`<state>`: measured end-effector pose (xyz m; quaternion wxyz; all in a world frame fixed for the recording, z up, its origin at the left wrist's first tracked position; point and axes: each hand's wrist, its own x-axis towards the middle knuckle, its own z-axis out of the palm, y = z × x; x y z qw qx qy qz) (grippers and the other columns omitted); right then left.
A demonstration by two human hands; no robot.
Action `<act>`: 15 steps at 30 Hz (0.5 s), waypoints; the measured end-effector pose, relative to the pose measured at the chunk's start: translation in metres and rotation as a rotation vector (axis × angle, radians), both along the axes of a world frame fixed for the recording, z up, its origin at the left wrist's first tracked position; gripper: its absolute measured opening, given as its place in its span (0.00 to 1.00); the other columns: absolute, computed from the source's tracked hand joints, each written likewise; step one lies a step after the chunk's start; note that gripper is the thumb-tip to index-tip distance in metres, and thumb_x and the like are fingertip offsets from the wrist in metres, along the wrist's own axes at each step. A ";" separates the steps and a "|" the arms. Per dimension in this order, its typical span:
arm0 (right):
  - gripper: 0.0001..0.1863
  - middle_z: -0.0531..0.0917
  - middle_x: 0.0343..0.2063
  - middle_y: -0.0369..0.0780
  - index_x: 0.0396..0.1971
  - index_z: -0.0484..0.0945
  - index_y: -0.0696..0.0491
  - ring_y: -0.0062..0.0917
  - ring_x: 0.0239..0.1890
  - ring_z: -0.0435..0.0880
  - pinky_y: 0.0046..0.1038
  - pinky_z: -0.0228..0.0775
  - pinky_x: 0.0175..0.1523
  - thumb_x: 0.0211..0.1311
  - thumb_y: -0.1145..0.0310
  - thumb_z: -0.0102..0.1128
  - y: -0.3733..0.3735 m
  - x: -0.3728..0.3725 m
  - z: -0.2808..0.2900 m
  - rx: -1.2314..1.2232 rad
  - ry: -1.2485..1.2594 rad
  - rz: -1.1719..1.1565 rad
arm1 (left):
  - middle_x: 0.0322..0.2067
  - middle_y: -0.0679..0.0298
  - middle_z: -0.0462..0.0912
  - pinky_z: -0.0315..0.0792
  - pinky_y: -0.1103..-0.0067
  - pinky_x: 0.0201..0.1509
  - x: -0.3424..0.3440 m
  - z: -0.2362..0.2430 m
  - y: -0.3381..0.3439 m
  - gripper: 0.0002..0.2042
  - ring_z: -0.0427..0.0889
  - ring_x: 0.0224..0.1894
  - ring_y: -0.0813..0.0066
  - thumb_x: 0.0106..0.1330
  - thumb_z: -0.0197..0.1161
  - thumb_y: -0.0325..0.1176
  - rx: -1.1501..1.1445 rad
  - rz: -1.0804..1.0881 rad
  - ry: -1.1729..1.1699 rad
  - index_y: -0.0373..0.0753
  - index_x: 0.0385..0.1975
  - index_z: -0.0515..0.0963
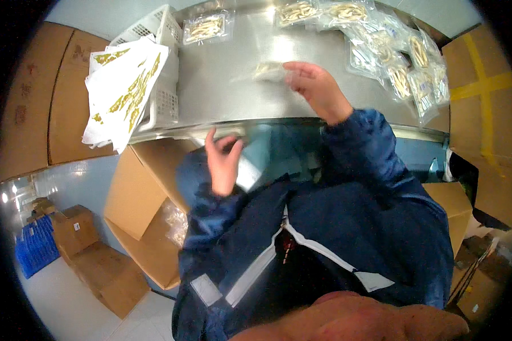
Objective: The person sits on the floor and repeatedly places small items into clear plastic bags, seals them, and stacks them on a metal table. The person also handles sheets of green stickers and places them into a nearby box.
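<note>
My right hand point(318, 88) is over the steel table point(227, 91), its fingertips closed on the edge of a small clear plastic packet point(267, 69). Motion blurs that packet, and its contents are hard to make out. Nearer to me, my left hand point(223, 165) is raised at the table's front edge. Its thumb and fingers curve apart, with nothing visible between them. One clear pack of pale, finger-long pieces point(206, 28) lies at the far left of the tabletop. Similar clear packs point(401, 79) are heaped at the right.
Printed white bags point(125, 85) lie over a white plastic basket point(166, 99) at the table's left. Below it, an open cardboard box point(148, 193) holds clear packs. Taped cartons point(478, 85) stand at the right. More boxes point(99, 261) and blue crates point(35, 244) sit on the left floor.
</note>
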<state>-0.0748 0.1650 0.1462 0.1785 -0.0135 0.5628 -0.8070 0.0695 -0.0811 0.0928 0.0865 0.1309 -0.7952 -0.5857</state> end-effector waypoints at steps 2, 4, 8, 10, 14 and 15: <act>0.20 0.80 0.38 0.37 0.55 0.74 0.60 0.20 0.39 0.78 0.22 0.70 0.48 0.63 0.72 0.59 -0.003 0.037 0.029 -0.166 -0.054 0.022 | 0.47 0.50 0.80 0.70 0.75 0.56 -0.025 0.005 0.017 0.38 0.79 0.49 0.67 0.57 0.72 0.32 -0.229 -0.091 0.031 0.32 0.65 0.57; 0.17 0.78 0.38 0.37 0.52 0.74 0.61 0.21 0.40 0.77 0.22 0.70 0.47 0.64 0.74 0.58 -0.004 0.052 0.039 -0.329 -0.110 0.049 | 0.46 0.51 0.81 0.71 0.76 0.55 -0.052 0.008 0.033 0.36 0.79 0.48 0.68 0.56 0.73 0.38 -0.166 -0.190 0.171 0.28 0.60 0.63; 0.16 0.79 0.43 0.41 0.51 0.74 0.61 0.25 0.47 0.76 0.22 0.71 0.50 0.64 0.74 0.58 -0.004 0.018 -0.010 -0.388 0.011 0.016 | 0.38 0.60 0.82 0.71 0.78 0.47 -0.070 0.009 0.032 0.21 0.79 0.41 0.74 0.61 0.69 0.39 0.152 -0.301 -0.173 0.29 0.46 0.76; 0.18 0.79 0.47 0.44 0.51 0.75 0.59 0.28 0.51 0.75 0.25 0.71 0.53 0.62 0.70 0.60 -0.001 -0.009 -0.046 -0.139 0.201 -0.123 | 0.34 0.62 0.82 0.71 0.79 0.42 -0.095 -0.029 0.032 0.17 0.78 0.36 0.77 0.64 0.66 0.39 0.315 -0.350 -0.224 0.29 0.41 0.79; 0.23 0.77 0.53 0.46 0.48 0.78 0.55 0.37 0.56 0.74 0.35 0.70 0.57 0.55 0.59 0.65 -0.023 -0.019 -0.092 0.523 0.441 -0.245 | 0.37 0.59 0.83 0.73 0.77 0.41 -0.135 -0.097 -0.010 0.23 0.80 0.38 0.72 0.61 0.68 0.45 0.057 -0.336 -0.392 0.29 0.43 0.76; 0.25 0.77 0.54 0.46 0.48 0.78 0.55 0.38 0.56 0.74 0.37 0.69 0.58 0.53 0.56 0.66 -0.026 -0.015 -0.108 0.772 0.673 -0.197 | 0.37 0.57 0.83 0.73 0.77 0.41 -0.136 -0.103 -0.020 0.26 0.80 0.37 0.70 0.59 0.69 0.46 -0.109 -0.299 -0.330 0.28 0.44 0.74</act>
